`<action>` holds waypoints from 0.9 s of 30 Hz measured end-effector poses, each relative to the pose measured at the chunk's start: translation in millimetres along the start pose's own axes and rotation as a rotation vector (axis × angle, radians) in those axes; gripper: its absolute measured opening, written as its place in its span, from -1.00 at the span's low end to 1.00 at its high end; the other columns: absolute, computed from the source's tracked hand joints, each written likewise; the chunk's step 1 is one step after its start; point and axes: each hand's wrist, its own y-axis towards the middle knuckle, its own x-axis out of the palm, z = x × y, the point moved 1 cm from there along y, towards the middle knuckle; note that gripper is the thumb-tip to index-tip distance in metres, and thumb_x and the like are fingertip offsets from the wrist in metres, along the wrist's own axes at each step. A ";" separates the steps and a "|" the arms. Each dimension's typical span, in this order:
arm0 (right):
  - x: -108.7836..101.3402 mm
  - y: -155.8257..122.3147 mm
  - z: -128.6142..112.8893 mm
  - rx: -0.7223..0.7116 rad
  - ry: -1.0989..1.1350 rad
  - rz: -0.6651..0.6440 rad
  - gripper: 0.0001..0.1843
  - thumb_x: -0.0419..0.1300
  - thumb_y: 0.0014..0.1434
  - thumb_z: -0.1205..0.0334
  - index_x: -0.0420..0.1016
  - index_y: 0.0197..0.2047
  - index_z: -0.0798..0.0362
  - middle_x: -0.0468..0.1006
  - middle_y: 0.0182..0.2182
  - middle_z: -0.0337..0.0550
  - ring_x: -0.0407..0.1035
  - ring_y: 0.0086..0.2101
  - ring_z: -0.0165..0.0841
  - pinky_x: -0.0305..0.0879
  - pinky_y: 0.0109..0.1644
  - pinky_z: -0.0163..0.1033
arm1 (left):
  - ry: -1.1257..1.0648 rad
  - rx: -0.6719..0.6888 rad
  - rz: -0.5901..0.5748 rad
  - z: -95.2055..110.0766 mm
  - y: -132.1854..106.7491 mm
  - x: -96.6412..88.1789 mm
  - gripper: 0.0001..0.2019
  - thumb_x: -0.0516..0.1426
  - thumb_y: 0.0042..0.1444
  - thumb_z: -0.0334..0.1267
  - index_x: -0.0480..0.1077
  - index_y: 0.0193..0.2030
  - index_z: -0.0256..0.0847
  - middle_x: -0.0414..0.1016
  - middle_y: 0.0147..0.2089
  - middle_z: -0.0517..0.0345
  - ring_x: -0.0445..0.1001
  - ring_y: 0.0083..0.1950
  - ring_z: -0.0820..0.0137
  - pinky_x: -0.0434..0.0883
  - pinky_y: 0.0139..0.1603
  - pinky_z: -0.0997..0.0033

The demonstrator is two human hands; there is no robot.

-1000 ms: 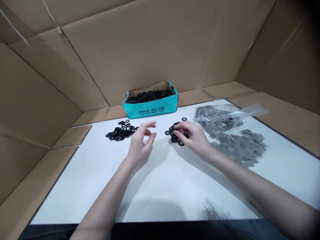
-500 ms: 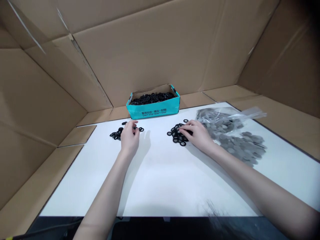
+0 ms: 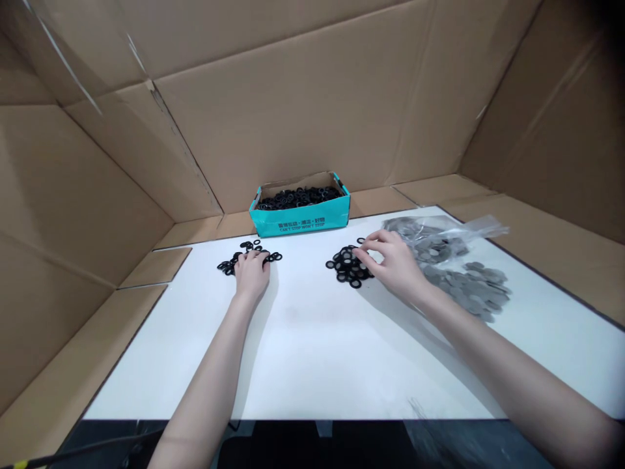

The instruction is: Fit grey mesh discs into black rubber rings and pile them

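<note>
My left hand (image 3: pixel 252 273) rests on a loose pile of black rings (image 3: pixel 227 266), fingers curled down among them. Its fingertips are partly hidden, so whatever they pinch does not show. Over a second pile (image 3: pixel 347 262), of black rings with grey discs inside them, is my right hand (image 3: pixel 390 260). The thumb and index finger there come together in a pinch at the pile's right side. Anything between those fingertips is too small to make out. Right of that hand lies a spread of thin grey discs (image 3: pixel 471 290).
A turquoise box (image 3: pixel 300 220) full of black rings stands at the back of the white table (image 3: pixel 303 352). Behind the grey discs, a clear plastic bag (image 3: pixel 439 241) holds more discs. Cardboard walls (image 3: pixel 303 98) enclose the table at the back and sides.
My left hand has lowered onto its ring pile, fingers now curled down. My right hand has shifted slightly right and its fingertips have lifted from the pile's middle. The view has tilted slightly.
</note>
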 end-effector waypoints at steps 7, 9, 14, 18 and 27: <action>-57.0 -14.5 11.4 -0.065 -0.024 -0.157 -0.64 0.01 0.33 0.08 0.45 -0.44 0.00 0.55 -0.32 -0.04 0.45 -0.30 -0.22 0.33 -0.19 -0.13 | 0.042 -0.033 0.018 -2.4 4.3 -4.5 -0.73 0.09 0.18 -0.31 0.57 -0.05 -0.16 0.58 0.06 -0.02 0.41 0.11 -0.01 0.36 0.11 0.03; -71.2 -25.2 24.0 -0.019 -0.081 -0.155 -0.68 -0.01 0.32 0.12 0.46 -0.39 -0.01 0.55 -0.29 -0.03 0.46 -0.31 -0.22 0.34 -0.20 -0.13 | 0.036 -0.033 0.020 -3.2 5.2 -5.0 -0.72 0.11 0.16 -0.33 0.57 -0.05 -0.16 0.59 0.04 0.00 0.44 0.10 0.03 0.37 0.10 0.09; -87.9 -51.4 62.7 0.087 -0.278 -0.154 -0.73 0.04 0.24 0.13 0.56 -0.28 -0.01 0.57 -0.24 -0.05 0.46 -0.27 -0.22 0.33 -0.22 -0.14 | 0.016 -0.034 0.031 -3.3 6.3 -5.9 -0.72 0.14 0.12 -0.36 0.56 -0.03 -0.17 0.58 0.02 0.02 0.50 0.04 0.15 0.39 0.09 0.26; -83.5 -60.8 80.7 0.145 -0.415 -0.182 -0.69 0.09 0.21 0.06 0.62 -0.22 0.00 0.58 -0.20 -0.04 0.46 -0.17 -0.15 0.34 -0.19 -0.12 | 0.031 -0.064 0.045 -3.8 6.2 -6.1 -0.72 0.10 0.22 -0.24 0.55 -0.03 -0.22 0.57 0.00 -0.08 0.48 0.07 0.07 0.38 0.09 0.19; -70.2 -48.3 63.2 0.347 -0.592 -0.399 -0.72 0.14 0.25 0.12 0.65 -0.12 -0.02 0.60 -0.10 -0.06 0.44 -0.07 -0.10 0.31 -0.18 -0.13 | 0.057 -0.085 0.024 -2.1 3.8 -9.4 -0.73 0.09 0.23 -0.31 0.55 -0.01 -0.17 0.55 0.03 -0.10 0.45 0.10 0.01 0.38 0.05 0.11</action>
